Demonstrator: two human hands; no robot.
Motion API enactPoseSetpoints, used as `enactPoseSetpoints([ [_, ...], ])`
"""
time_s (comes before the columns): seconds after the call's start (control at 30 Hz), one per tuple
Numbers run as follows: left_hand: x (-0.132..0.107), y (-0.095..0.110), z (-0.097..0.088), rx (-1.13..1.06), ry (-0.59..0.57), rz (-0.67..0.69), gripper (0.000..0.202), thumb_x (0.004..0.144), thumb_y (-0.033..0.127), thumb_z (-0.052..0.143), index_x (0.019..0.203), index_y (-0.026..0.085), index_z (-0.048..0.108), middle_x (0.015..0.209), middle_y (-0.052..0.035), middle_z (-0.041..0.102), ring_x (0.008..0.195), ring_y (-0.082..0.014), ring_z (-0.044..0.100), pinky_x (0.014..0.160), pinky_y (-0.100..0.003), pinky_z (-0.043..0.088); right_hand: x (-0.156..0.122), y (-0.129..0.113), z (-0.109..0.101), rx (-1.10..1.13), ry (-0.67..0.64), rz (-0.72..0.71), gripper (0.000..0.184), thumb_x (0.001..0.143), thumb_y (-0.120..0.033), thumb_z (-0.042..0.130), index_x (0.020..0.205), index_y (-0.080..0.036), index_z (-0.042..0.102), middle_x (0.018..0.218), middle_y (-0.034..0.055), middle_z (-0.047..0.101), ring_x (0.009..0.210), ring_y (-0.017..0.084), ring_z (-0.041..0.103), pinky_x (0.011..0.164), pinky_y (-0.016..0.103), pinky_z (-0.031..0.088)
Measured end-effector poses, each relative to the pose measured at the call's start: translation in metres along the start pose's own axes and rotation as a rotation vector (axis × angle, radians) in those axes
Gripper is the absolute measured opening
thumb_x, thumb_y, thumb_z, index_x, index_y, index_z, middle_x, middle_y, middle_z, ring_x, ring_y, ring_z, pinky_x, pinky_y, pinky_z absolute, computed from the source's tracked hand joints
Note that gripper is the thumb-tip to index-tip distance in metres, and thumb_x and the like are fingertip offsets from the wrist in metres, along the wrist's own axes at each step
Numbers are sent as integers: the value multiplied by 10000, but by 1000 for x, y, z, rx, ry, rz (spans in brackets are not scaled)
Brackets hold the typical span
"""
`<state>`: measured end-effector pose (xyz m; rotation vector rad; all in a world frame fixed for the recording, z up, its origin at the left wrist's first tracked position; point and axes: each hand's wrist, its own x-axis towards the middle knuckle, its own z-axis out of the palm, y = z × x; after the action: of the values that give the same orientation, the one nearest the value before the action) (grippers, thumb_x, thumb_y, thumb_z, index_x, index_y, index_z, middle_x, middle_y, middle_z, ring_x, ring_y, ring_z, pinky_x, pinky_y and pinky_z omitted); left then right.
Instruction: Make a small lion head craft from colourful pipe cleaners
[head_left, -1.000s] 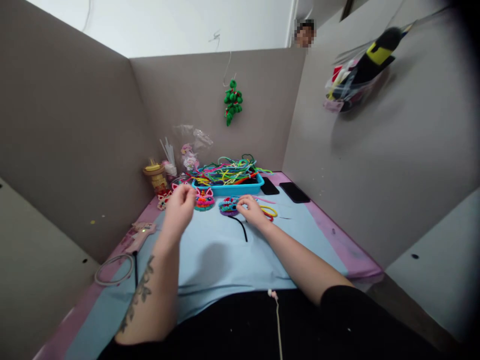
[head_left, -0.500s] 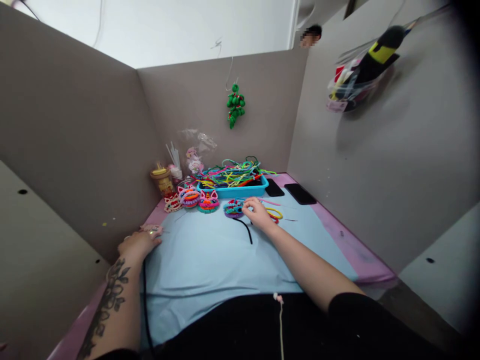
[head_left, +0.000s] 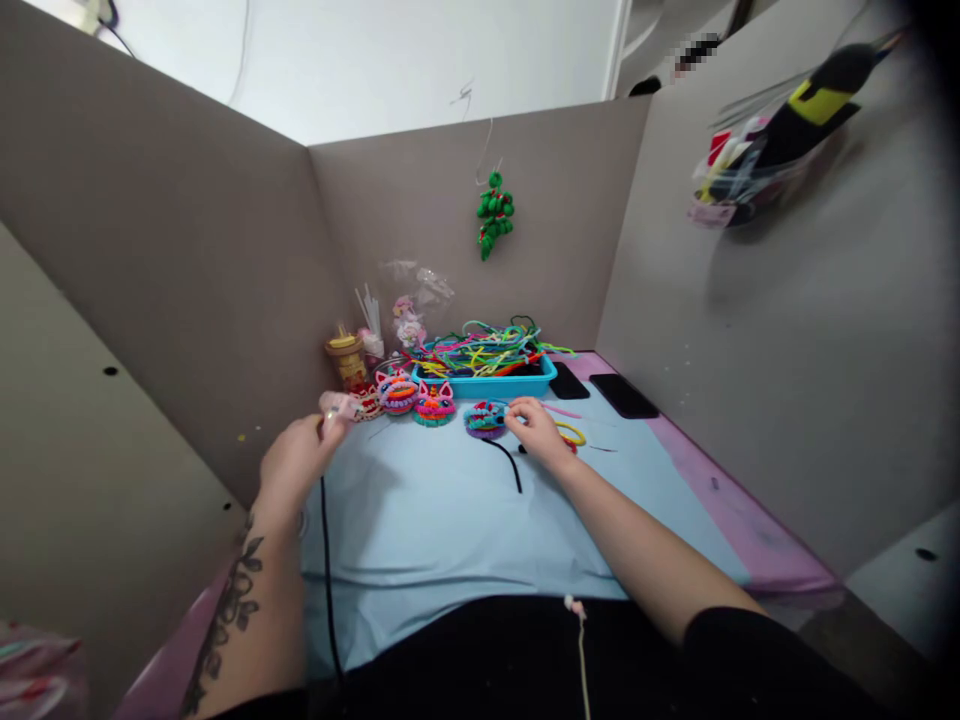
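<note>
My left hand (head_left: 296, 462) is closed around a pink glue gun (head_left: 337, 405), held just above the left edge of the light blue mat (head_left: 450, 520). Its black cord (head_left: 327, 560) hangs down along my forearm. My right hand (head_left: 538, 428) rests on the mat with its fingers pinched on a small purple and blue pipe-cleaner figure (head_left: 484, 420). A black pipe cleaner (head_left: 511, 468) trails from that figure toward me. Two finished pink cat-eared figures (head_left: 397, 392) (head_left: 433, 404) sit to the left of it.
A blue tray (head_left: 544, 380) heaped with coloured pipe cleaners stands at the back. Two dark phones (head_left: 570, 381) (head_left: 624, 396) lie to its right, a yellow ring (head_left: 574, 433) by my right hand. A lidded cup (head_left: 346, 358) stands back left. Grey partition walls enclose the desk; a green ornament (head_left: 493, 213) hangs behind.
My left hand went from the figures down to the glue gun at the left edge, gripped it and lifted it toward the figures. My right hand stayed on the purple figure.
</note>
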<state>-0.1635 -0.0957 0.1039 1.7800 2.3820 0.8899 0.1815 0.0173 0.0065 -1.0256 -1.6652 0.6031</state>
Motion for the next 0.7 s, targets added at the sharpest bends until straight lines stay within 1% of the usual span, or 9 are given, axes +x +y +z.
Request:
enactPoseSetpoints([
  [0.03, -2, 11, 3, -179, 39, 23, 429, 770, 555, 483, 778, 145, 612, 693, -61, 597, 696, -198, 561, 562, -240, 378, 0, 0, 0, 5, 6, 8, 147, 715, -315, 545, 639, -192, 574, 971, 80, 551, 997, 231, 527, 759, 341, 437],
  [0.1, -6, 34, 18, -655, -4, -12, 382, 790, 507, 501, 921, 159, 587, 794, -41, 607, 713, -163, 564, 591, -232, 419, 0, -1, 0, 25, 26, 20, 158, 712, -332, 550, 645, -192, 578, 977, 83, 554, 979, 230, 533, 688, 315, 441],
  [0.13, -7, 46, 29, -902, -91, -71, 365, 791, 482, 524, 978, 171, 564, 849, -37, 610, 723, -154, 572, 610, -241, 448, 0, -1, -1, 41, 37, 23, 165, 711, -341, 554, 643, -192, 576, 973, 82, 558, 972, 229, 535, 676, 309, 438],
  [0.2, -10, 67, 55, -1295, -391, -151, 335, 826, 433, 520, 1057, 191, 529, 945, -48, 609, 756, -152, 592, 652, -288, 495, 1, 0, -1, 91, 66, 30, 173, 708, -352, 565, 640, -194, 571, 951, 70, 573, 966, 225, 537, 711, 314, 435],
  [0.27, -12, 85, 81, -1493, -627, -284, 307, 860, 419, 487, 1000, 152, 547, 893, -64, 608, 721, -141, 591, 660, -313, 521, 3, 1, 0, 185, 97, 75, 177, 700, -360, 582, 643, -193, 566, 885, 49, 593, 923, 214, 547, 751, 321, 426],
  [0.37, -16, 101, 113, -1611, -822, -389, 296, 857, 393, 516, 934, 110, 561, 737, -44, 566, 636, -109, 567, 628, -275, 531, 7, 6, 0, 421, 132, 269, 198, 663, -377, 623, 663, -192, 554, 723, 14, 589, 749, 179, 556, 657, 291, 422],
  [0.47, -19, 109, 132, -1625, -843, -351, 326, 777, 327, 648, 1004, 111, 561, 726, -20, 536, 608, -84, 534, 562, -213, 508, 12, 9, -1, 750, 138, 414, 242, 612, -378, 676, 703, -203, 535, 687, 7, 580, 668, 162, 544, 556, 261, 399],
  [0.57, -25, 113, 139, -1654, -852, -186, 490, 688, 354, 733, 1080, 121, 553, 679, 27, 460, 527, -42, 429, 451, -149, 420, 12, 8, -4, 1018, 25, 404, 245, 623, -367, 682, 725, -216, 518, 740, 17, 589, 674, 160, 540, 542, 271, 396],
  [0.7, -39, 118, 137, -1585, -913, 17, 580, 630, 497, 731, 1051, 133, 567, 743, 18, 449, 520, -27, 358, 381, -122, 295, 5, 3, -6, 1121, -164, 300, 232, 668, -392, 649, 707, -229, 488, 805, 16, 569, 724, 157, 520, 588, 297, 397],
])
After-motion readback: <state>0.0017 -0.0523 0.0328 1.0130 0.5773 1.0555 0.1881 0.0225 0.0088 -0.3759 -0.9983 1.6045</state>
